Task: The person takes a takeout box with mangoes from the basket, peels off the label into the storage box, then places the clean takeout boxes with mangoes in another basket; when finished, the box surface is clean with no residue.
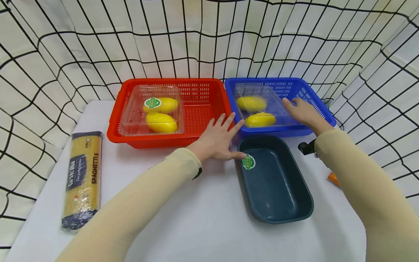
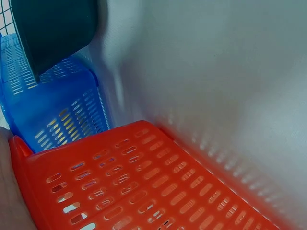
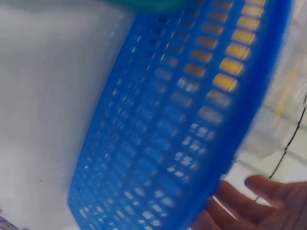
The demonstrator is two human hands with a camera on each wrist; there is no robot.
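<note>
Presently, I report a left hand (image 1: 220, 140) with fingers and thumb spread wide, pinching nothing that I can see. Its fingertips lie where the front corner of a red rectangular plastic basket (image 1: 160, 141) meets that of a blue rectangular plastic basket (image 1: 278, 131); I cannot tell whether they press on either rim. Its thumb reaches the left edge of a dark teal rectangular plastic tray (image 1: 276, 185), beside a green-and-white round sticker (image 1: 248, 162).

The right hand (image 1: 304, 112) is over the right part of the blue basket. Its digits are apart and slightly bent, with nothing between them. They point towards a clear plastic box (image 1: 276, 103) holding two yellow oblong fruits (image 1: 260, 119); contact I cannot confirm. The box sits inside the blue basket, towards its left wall, leaving room along the right wall.

Edges: the two baskets stand side by side, their near corners practically meeting. The tray lies just in front of the blue basket. A second clear plastic container (image 1: 134, 112), also with yellow fruits, fills the left half of the red basket; red floor shows to its right. White tabletop (image 1: 196, 218) runs between the tray and a yellow-and-navy spaghetti packet (image 1: 82, 178) at far left. Behind both baskets, black mesh netting (image 1: 199, 35) bounds the space.
</note>
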